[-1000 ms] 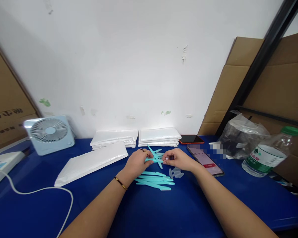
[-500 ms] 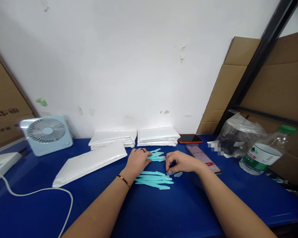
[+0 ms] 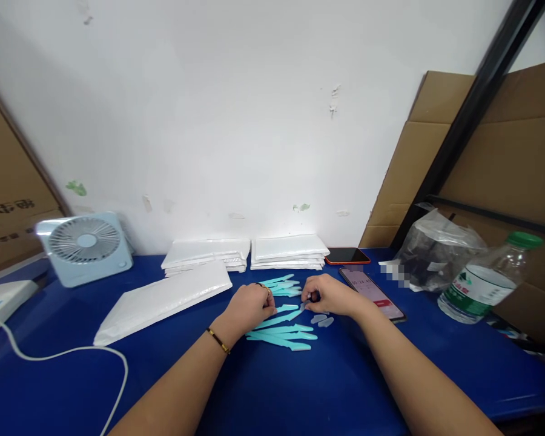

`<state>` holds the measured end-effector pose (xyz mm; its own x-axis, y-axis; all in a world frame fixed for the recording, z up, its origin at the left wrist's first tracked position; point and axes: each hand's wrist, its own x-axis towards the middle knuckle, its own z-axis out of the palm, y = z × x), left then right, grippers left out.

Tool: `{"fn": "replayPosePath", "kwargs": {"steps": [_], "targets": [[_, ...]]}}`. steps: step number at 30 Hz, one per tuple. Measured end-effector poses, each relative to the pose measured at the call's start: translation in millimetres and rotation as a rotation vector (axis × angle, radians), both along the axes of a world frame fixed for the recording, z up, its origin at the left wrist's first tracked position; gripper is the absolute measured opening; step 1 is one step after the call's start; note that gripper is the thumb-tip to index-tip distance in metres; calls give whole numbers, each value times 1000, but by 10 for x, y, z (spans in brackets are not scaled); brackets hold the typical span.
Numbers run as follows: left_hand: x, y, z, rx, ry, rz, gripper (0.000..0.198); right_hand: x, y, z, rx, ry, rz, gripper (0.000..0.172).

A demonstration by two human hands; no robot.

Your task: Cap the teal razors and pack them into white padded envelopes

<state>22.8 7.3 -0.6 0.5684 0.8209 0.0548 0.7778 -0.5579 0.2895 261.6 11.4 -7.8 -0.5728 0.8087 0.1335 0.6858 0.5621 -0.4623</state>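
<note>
Several slim turquoise plastic tools lie on the blue table [image 3: 300,387]: one pile [image 3: 281,334] near me, another group [image 3: 284,284] farther back. My left hand [image 3: 247,306] is closed round the handle of one turquoise tool [image 3: 284,316] that slants toward my right hand. My right hand [image 3: 329,295] pinches a small clear cap at that tool's tip. Two more clear caps [image 3: 321,320] rest just below my right hand.
White padded envelopes: two stacks [image 3: 289,251] at the wall, one loose [image 3: 163,300] to the left. A small fan [image 3: 85,247] with white cable [image 3: 68,351] far left. Two phones [image 3: 373,292], a plastic bag [image 3: 438,251], a water bottle [image 3: 490,281] and cardboard [image 3: 504,163] right.
My left hand has come down from the far group of tools and now grips one tool lying slanted. My right hand shifted slightly up from the caps to that tool's tip.
</note>
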Motion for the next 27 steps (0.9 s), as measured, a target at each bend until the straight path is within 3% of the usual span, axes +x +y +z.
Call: {"fn": "replayPosePath", "kwargs": {"steps": [7, 16, 22, 27], "targets": [[13, 19, -40, 36, -6, 62, 11, -26, 1, 26, 18, -39, -15, 15], [-43, 58, -45, 70, 31, 130, 13, -16, -81, 66, -84, 18, 99, 14], [5, 38, -17, 44, 3, 53, 13, -25, 6, -27, 22, 25, -25, 27], [32, 28, -7, 102, -18, 45, 13, -37, 11, -53, -86, 157, -89, 27]]}}
